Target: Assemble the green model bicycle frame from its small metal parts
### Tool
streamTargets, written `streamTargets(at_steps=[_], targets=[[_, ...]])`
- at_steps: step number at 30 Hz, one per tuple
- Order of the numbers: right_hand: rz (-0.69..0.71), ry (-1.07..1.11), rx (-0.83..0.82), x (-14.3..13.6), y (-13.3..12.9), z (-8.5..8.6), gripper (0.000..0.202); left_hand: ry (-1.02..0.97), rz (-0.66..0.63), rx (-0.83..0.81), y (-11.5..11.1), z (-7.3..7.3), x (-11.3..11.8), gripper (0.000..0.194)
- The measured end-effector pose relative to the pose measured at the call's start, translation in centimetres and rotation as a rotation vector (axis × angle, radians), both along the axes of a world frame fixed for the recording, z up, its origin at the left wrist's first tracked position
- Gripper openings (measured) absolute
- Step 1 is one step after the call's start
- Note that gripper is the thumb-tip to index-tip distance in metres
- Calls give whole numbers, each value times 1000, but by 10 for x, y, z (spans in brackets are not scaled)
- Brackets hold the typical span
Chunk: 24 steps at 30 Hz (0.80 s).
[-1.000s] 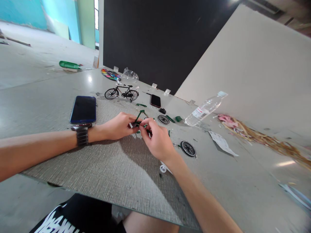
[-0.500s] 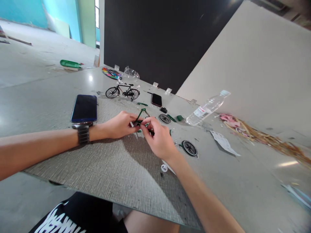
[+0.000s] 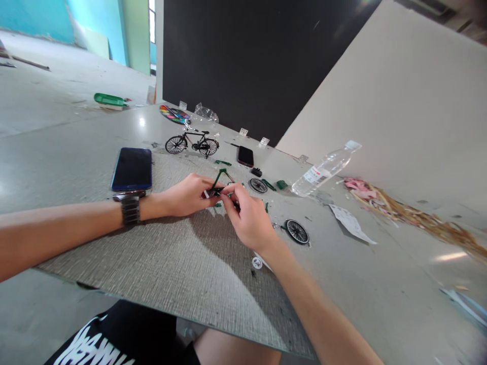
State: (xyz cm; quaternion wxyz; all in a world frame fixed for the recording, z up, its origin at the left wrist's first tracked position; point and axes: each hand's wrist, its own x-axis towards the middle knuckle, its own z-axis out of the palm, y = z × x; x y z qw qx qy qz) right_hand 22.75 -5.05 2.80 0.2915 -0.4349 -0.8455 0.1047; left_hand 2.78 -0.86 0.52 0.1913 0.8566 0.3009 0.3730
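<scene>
A small green bicycle frame [image 3: 219,177] is held between my two hands, its upper end pointing away from me. My left hand [image 3: 190,194] is closed on its near left part, thumb and fingers pinched. Against the frame's lower right part, my right hand [image 3: 247,213] has its thumb and fingertips pressed together; they hide any smaller piece. Beyond the hands stands an assembled black model bicycle [image 3: 193,144]. One loose spoked wheel [image 3: 258,185] lies past my right hand, another wheel [image 3: 297,231] to its right. Small green parts [image 3: 223,162] are scattered around.
A large phone [image 3: 132,169] lies by my left wrist, a smaller dark device [image 3: 245,156] farther back. On the right are a tilted clear bottle [image 3: 323,170] and a paper sheet [image 3: 350,223]. A paint palette [image 3: 175,114] sits at the back near a black panel [image 3: 243,61].
</scene>
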Motion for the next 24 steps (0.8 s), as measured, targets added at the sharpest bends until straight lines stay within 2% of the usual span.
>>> streamTargets(at_steps=[12,24], targets=[[-15,-52,60,-1,0,-1,14,48,16,20,-1,1,0,27],[-22,-51,74,0,0,-2,17,-17,-25,19,0,1,1,27]])
